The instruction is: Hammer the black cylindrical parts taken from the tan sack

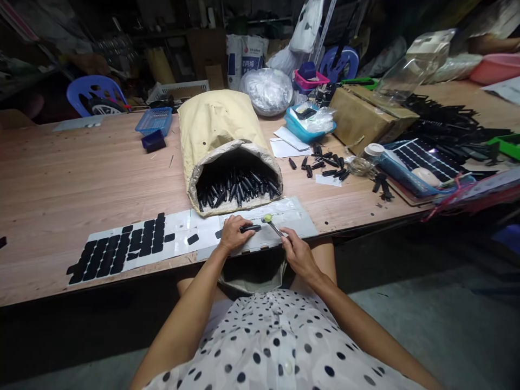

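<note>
My left hand (233,233) is closed on a small black plastic piece (251,228), held flat over a white backing sheet (284,214) at the table's near edge. My right hand (298,253) pinches thin tweezers (276,228) whose tip carries a small yellow-green sticker (267,218) just above the black piece. A tan sack (219,135) lies on its side right behind my hands, its mouth full of black pieces (235,187). To the left lies a white sheet of black stickers (122,249).
Loose black pieces (325,165) lie right of the sack. A cardboard box (368,116), blue trays (422,162), a small blue basket (154,120), a clear bag (268,89) and a pile of black parts (450,127) stand further back and right. Blue chair (95,95) behind the table.
</note>
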A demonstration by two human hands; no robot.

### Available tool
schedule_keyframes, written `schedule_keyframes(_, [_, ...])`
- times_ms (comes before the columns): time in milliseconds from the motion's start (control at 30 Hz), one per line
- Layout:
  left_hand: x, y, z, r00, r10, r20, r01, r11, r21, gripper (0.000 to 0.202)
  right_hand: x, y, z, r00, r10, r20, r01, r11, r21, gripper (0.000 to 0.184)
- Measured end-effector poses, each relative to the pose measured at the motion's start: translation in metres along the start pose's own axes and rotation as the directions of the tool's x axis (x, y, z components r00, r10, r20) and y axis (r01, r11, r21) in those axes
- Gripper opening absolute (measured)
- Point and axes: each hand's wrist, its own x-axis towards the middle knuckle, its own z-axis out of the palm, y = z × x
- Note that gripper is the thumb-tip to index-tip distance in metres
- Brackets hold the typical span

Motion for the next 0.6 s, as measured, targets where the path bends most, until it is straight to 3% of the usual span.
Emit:
schedule_keyframes(300, [0.0, 0.003, 0.001, 1.0, -0.002, -0.002, 0.002, 1.0, -0.001, 0.011, -0.008, -0.012, 0.012, 0.993, -0.109, -0.052, 0.108, 0.994, -0.01, 0.044])
schedule_keyframes(467, [0.0, 0.004, 0.003, 1.0, -0.003, -0.008, 0.003, 1.0, -0.005, 0.01, -0.008, -0.011, 0.013, 0.995, -0.096, -0.024, 0.094, 0.993, -0.073, 0.043])
schedule_keyframes(600, [0.001, 0.006, 0.003, 1.0, -0.018, -0.003, 0.018, 1.0, -0.008, 0.01, -0.003, -0.016, 0.01, 0.994, -0.101, -0.047, 0.1, 0.995, -0.028, 0.043])
